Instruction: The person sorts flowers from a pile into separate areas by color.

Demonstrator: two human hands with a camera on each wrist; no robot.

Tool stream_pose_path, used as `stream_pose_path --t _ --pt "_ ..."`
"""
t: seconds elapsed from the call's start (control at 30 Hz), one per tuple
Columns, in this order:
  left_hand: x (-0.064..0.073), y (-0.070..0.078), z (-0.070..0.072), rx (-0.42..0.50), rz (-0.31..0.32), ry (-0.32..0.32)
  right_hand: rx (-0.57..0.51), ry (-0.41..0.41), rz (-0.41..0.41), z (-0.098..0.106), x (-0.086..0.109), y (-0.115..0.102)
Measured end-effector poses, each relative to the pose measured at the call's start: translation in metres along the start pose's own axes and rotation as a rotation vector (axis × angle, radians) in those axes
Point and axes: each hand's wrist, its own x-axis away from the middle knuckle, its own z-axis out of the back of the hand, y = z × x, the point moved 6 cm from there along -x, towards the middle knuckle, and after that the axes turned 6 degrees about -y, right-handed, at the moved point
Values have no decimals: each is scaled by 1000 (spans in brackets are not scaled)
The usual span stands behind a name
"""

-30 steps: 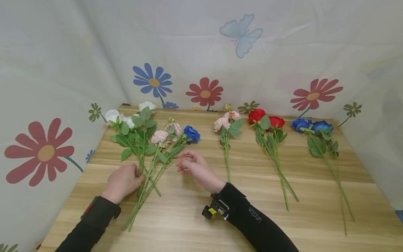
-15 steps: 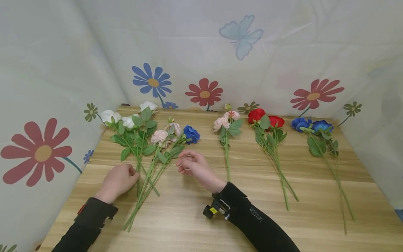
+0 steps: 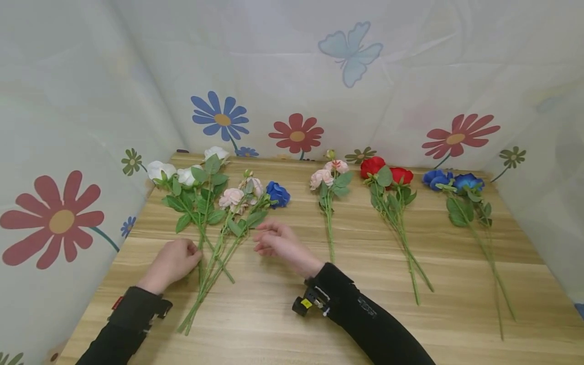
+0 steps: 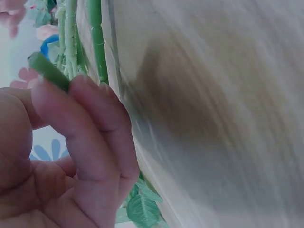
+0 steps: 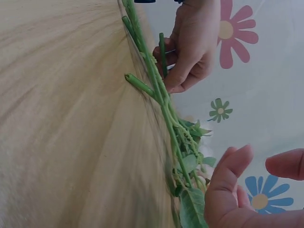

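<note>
My left hand (image 3: 171,264) pinches a green flower stem (image 4: 49,72) between thumb and fingers, its cut end poking out above the fingertips in the left wrist view. That stem runs up into the white roses (image 3: 160,170) at the table's left. Beside it lie crossed stems of pale pink flowers (image 3: 231,197) and a blue rose (image 3: 277,194). To the right of these stems hovers my right hand (image 3: 284,244), fingers loosely bent. In the right wrist view a gap shows between its thumb (image 5: 286,164) and fingers, with nothing held.
Farther right on the wooden table (image 3: 365,324) lie more pink flowers (image 3: 321,179), red roses (image 3: 372,166) and blue roses (image 3: 467,182), stems toward me. A flower-printed white cloth (image 3: 274,66) hangs behind the table and at its sides.
My left hand has shifted slightly left, drawing the pinched stem and the leftmost white rose a little to the left. The right hand has barely moved.
</note>
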Motion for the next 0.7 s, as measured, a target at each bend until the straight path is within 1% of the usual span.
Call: stream_pose_path --t 0.17,0.33,0.53,0.7 --pt "-1 -4 -4 79 24 -38 10 -39 -51 -5 -6 9" --pt "-2 -7 -6 134 40 -48 8 -53 -72 -10 -9 16" --pt "-2 -11 -8 141 54 -48 30 -93 -131 -21 -16 24" --pt "-2 -10 -8 156 45 -40 57 -114 -144 -26 -21 25"
